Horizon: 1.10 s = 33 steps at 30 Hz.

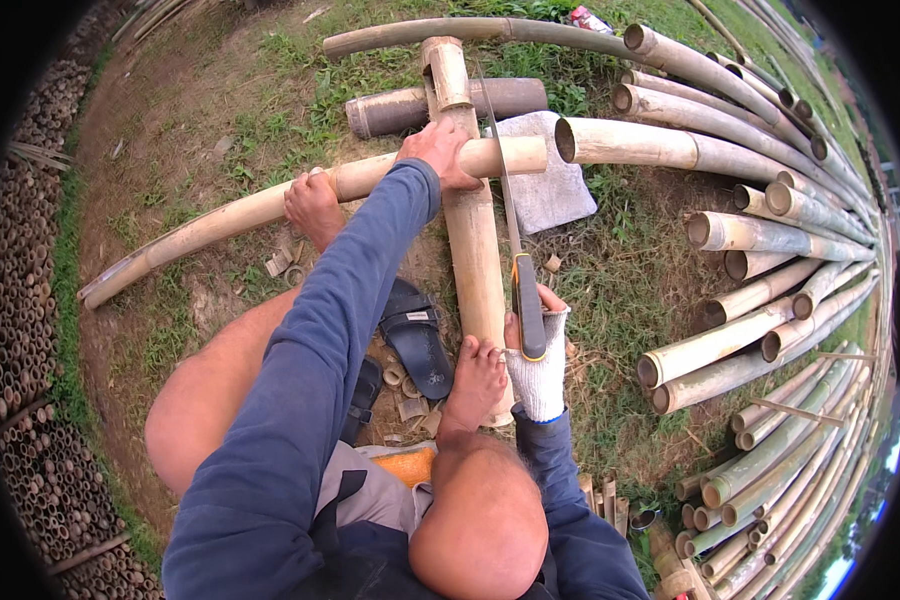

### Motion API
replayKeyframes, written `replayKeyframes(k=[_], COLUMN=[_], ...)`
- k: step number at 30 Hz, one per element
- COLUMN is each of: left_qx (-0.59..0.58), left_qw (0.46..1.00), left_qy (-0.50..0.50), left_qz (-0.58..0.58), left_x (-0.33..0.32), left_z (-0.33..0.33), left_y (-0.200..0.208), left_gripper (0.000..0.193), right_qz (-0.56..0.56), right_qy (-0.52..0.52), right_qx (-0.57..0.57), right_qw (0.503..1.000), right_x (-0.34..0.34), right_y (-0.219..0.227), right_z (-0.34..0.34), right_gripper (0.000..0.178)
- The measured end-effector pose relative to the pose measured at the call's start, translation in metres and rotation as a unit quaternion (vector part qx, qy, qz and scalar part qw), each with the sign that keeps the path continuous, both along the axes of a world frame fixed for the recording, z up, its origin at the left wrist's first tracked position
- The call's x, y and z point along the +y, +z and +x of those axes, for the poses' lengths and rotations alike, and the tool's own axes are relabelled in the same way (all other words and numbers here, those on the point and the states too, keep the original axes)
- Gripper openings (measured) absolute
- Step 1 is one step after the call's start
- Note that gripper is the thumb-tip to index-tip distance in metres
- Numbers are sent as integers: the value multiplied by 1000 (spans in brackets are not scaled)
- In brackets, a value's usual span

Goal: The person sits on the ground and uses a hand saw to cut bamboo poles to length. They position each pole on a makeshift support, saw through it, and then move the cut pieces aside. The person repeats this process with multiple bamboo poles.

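Note:
My bare left hand (436,153) is wrapped round a bamboo pole (220,222) and presses it down across a thicker bamboo post (473,255). In my right hand (541,362), which wears a white knit glove, is the black and yellow handle of a handsaw (527,305). Its long blade points away from me and crosses the pole just right of my left hand, near the pole's right end. Whether the teeth have cut in cannot be seen. My left foot (313,208) is against the pole, and my right foot (473,385) is against the post's near end.
Behind the crossing lies a short, dark bamboo log (390,112) under the post. A grey-white cloth (550,180) is on the grass. Many bamboo poles (690,150) are stacked at the right, cut pieces (30,300) at the far left. Black sandals (416,340) sit between my legs.

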<state>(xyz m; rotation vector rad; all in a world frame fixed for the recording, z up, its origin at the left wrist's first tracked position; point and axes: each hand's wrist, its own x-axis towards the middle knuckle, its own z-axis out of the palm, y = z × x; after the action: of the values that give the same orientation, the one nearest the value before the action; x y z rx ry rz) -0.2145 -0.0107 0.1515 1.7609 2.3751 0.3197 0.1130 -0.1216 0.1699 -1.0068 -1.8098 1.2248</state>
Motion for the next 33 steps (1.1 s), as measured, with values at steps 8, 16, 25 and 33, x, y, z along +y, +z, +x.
replayKeyframes(k=[8,16,25,33], left_qx=[39,138,-6,-55], left_qw=[993,987,994,992], left_qy=[-10,26,-16,-35], left_qz=[111,72,-107,-109], left_x=[-11,-39,-6,-1], left_z=[1,-11,-53,-64], left_y=[-16,-33,2,2], left_gripper=[93,87,78,80], right_qz=[9,-20,34,-11], right_qy=[13,37,19,12], right_qx=[36,62,18,39], right_qw=[999,997,999,999], right_x=[-1,8,11,5], right_y=[-15,6,-19,-33], right_z=[2,-4,3,-7], right_gripper=[55,54,48,53])
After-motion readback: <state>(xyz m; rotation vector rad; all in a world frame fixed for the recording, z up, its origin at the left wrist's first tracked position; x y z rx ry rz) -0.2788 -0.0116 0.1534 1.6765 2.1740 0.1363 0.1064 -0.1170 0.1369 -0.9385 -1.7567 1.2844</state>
